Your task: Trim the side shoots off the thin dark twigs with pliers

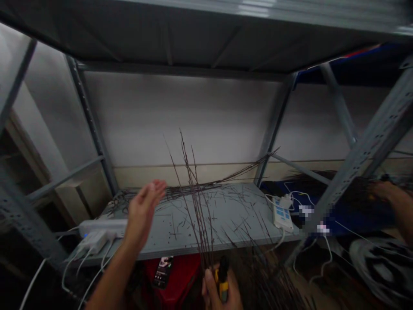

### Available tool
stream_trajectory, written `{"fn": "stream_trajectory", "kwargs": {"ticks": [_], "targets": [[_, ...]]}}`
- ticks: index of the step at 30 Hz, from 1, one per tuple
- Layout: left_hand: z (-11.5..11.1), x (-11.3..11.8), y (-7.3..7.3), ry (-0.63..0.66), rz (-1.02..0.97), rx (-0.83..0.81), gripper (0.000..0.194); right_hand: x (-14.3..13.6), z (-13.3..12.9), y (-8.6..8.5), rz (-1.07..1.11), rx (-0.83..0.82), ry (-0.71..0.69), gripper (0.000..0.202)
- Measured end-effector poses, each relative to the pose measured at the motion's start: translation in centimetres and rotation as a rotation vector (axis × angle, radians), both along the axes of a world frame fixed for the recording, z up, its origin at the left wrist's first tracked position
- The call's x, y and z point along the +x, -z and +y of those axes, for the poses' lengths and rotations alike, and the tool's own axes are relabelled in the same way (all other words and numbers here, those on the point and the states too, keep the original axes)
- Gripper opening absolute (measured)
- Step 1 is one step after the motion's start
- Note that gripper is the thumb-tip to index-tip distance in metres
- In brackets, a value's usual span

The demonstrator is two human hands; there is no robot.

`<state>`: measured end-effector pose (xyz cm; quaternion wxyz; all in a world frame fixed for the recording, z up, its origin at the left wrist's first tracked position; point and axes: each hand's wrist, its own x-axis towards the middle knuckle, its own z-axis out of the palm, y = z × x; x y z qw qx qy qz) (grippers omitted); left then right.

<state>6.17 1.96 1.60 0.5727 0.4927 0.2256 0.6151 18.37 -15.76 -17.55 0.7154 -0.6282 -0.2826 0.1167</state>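
Observation:
My left hand point(146, 204) is raised in front of the shelf with its fingers stretched out, and I see nothing in it. Low in the head view, my right hand point(230, 297) is closed around a small bunch of thin dark twigs point(200, 215), which stand nearly upright and fan out towards the top. The same hand also holds a yellow-and-black hand tool point(223, 282); its working end is too dark to make out. Behind the upright twigs, a long bundle of twigs point(232, 177) lies along the back of the grey shelf point(161, 241). Short cut bits are scattered over the shelf.
White power strips stand at the shelf's left point(103, 226) and right point(282, 215), with cables hanging down. A phone point(163, 272) lies on a red stool point(180, 280) below. More twigs point(267, 280) stick up at lower right. Another person's hand point(383, 189) is beyond the right post.

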Motion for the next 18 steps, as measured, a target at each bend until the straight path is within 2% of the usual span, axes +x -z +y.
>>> {"fn": "stream_trajectory", "kwargs": {"ticks": [3, 4, 6, 11, 18], "targets": [[-4.8, 4.3, 5.5, 0.145, 0.115, -0.171, 0.063, -1.8, 0.9, -0.5, -0.013, 0.033, -0.110, 0.041], [-5.7, 4.9, 6.7, 0.205, 0.143, -0.207, 0.064, -2.2, 0.9, -0.8, 0.001, 0.028, -0.125, 0.040], [-6.4, 5.3, 8.2, 0.298, 0.182, -0.248, 0.058, -2.9, 0.6, -1.4, 0.066, 0.010, -0.152, 0.040], [-5.3, 3.9, 9.3, 0.396, 0.211, -0.264, 0.044, -3.3, 0.2, -2.2, 0.245, -0.017, -0.165, 0.047], [-5.0, 3.5, 10.3, 0.388, 0.176, -0.258, 0.031, -4.2, 1.3, -1.0, 0.489, 0.011, -0.212, 0.042]]}}
